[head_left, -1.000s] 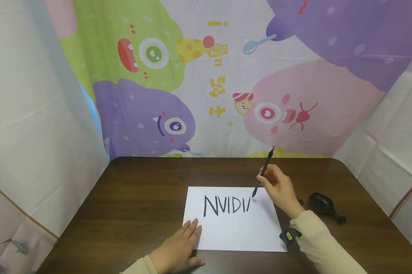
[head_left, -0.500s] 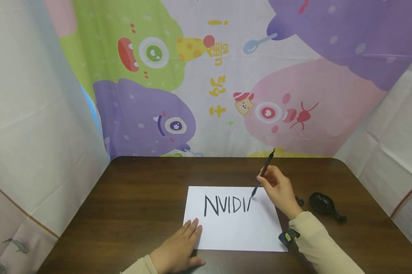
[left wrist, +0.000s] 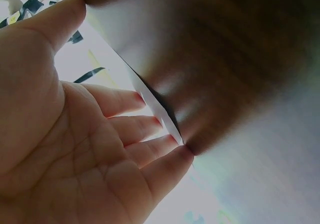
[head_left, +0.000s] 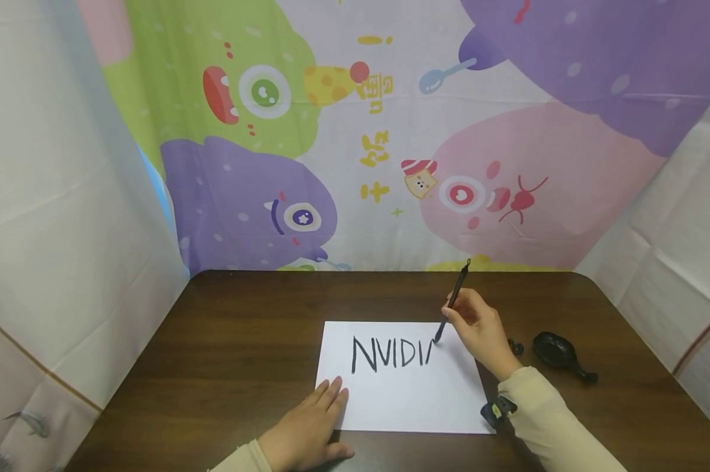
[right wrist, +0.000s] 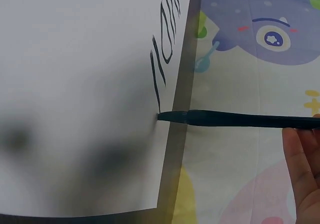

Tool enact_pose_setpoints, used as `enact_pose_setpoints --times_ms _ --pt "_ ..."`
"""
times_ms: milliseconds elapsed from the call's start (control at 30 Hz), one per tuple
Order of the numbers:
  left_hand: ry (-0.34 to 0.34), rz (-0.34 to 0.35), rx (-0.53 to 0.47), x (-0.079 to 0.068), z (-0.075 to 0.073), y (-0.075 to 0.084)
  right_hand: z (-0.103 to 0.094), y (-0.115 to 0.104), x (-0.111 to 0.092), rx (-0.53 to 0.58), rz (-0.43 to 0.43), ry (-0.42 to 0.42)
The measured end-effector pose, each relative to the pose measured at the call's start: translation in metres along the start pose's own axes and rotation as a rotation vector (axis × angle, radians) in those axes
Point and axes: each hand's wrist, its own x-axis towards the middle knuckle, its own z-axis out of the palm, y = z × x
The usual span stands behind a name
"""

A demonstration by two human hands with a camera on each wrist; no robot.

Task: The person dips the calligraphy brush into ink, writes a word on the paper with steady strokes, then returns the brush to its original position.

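A white sheet of paper (head_left: 414, 400) lies on the table, with black brushed letters (head_left: 390, 353) reading "NVIDI" and a slanted stroke after them. My right hand (head_left: 478, 324) pinches a dark writing brush (head_left: 457, 286) partway along its handle. The brush tip meets the paper at the top of the last stroke, as the right wrist view shows with the brush (right wrist: 225, 118). Spread fingers of my left hand (head_left: 310, 423) rest on the paper's lower left edge, the thumb on the table. In the left wrist view the left palm (left wrist: 65, 149) shows, fingertips against the sheet.
Right of the paper, a black spoon-shaped dish (head_left: 554, 351) sits on the dark wooden table (head_left: 231, 347). A small dark object (head_left: 515, 347) is partly hidden behind my right hand. A cartoon-print cloth (head_left: 378, 131) hangs along the table's back edge, with pale cloths at both sides.
The brush tip has moved slightly down and right from the top of the slanted stroke, leaving a short dark mark. My left hand has stayed in place.
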Motion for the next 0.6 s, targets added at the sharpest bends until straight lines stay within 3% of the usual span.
enact_pose_setpoints --times_ms 600 --pt "-0.032 -0.01 -0.014 0.0008 -0.0021 0.0004 -0.0055 0.0002 -0.0042 -0.027 -0.043 -0.019"
